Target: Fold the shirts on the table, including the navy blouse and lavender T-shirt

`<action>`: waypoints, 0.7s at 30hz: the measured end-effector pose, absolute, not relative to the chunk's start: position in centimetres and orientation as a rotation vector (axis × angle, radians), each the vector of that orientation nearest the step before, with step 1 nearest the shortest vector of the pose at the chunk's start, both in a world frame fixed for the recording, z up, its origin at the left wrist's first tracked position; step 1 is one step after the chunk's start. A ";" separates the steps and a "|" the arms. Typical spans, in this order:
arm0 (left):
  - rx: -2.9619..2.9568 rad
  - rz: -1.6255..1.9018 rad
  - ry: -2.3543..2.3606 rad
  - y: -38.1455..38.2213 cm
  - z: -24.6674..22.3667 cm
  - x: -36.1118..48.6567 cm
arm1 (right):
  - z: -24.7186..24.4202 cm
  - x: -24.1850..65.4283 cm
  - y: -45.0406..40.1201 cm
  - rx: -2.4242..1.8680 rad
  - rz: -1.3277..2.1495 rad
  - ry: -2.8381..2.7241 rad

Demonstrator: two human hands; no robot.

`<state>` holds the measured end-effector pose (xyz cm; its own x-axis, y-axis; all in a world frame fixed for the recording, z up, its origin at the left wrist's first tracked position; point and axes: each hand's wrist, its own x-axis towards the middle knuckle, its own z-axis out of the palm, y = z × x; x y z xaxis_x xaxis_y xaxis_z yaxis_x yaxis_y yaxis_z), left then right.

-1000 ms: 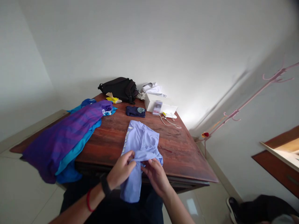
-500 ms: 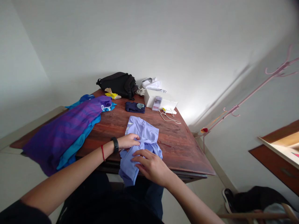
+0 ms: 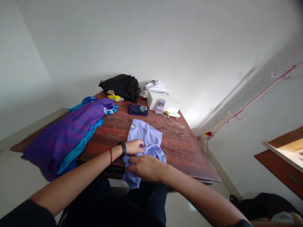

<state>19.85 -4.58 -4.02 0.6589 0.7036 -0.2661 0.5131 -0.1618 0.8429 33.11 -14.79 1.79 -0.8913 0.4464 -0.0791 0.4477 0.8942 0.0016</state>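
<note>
A light purple garment lies partly folded on the front of the brown wooden table, its lower end hanging over the front edge. My left hand, with a black band and a red string at the wrist, pinches the fabric near its middle. Just below and to the right, my right hand lies across the lower part of the garment, fingers curled on the cloth near the table edge. Its fingertips are partly hidden against the fabric.
Purple and blue clothes drape over the left side. A folded dark garment, black bag, yellow item, white box and white cable sit farther back. A pink rack stands right.
My right hand has moved left and slightly down over the hanging part of the garment, closer to my left hand. My left hand has shifted slightly right and down, still on the cloth.
</note>
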 end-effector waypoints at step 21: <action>1.671 0.198 0.900 -4.7 -3.0 19.0 | 4.8 34.7 -14.4 0.910 -0.479 3.047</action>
<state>19.04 -4.72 -2.97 0.6894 0.6480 -0.3237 0.4518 -0.0353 0.8914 34.73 -14.39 4.77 -0.8372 0.5468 -0.0139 0.5246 0.7957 -0.3028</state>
